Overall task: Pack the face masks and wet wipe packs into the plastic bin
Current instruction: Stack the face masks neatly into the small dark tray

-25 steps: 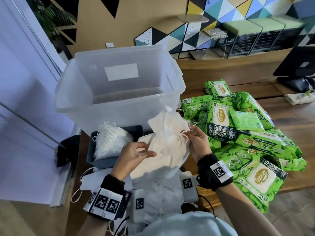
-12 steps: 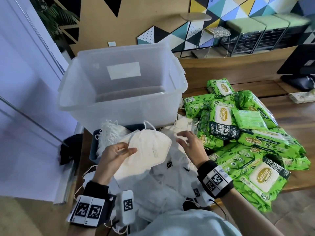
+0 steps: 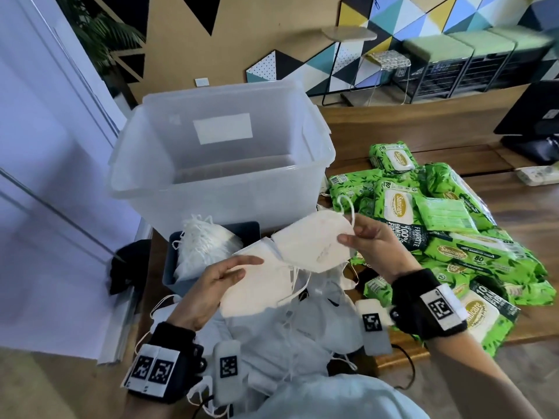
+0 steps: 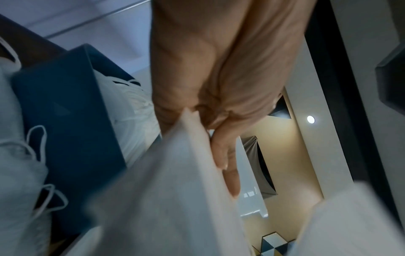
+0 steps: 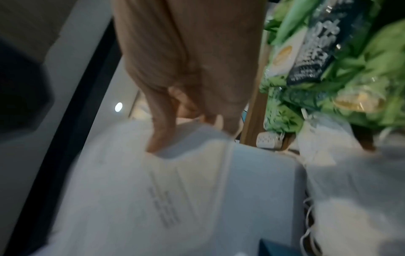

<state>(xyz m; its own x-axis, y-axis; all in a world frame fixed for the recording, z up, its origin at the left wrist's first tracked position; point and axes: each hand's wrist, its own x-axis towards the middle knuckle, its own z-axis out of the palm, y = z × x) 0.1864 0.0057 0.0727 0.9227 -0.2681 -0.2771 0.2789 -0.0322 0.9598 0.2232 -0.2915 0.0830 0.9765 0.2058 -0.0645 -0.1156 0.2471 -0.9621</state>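
While our left hand (image 3: 223, 275) grips one face mask (image 3: 257, 285), our right hand (image 3: 367, 244) pinches another mask (image 3: 314, 244) near the empty plastic bin (image 3: 320, 164), probably to stack both together.

Both hands (image 3: 220, 278) (image 3: 370, 244) raised, fingers (image 3: 348, 238) pinching.

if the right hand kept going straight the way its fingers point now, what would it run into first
Probably the near wall of the clear plastic bin. The right hand, pinching a white face mask, points up-left toward it; depth is unclear, so it might pass above the dark tray of masks first.
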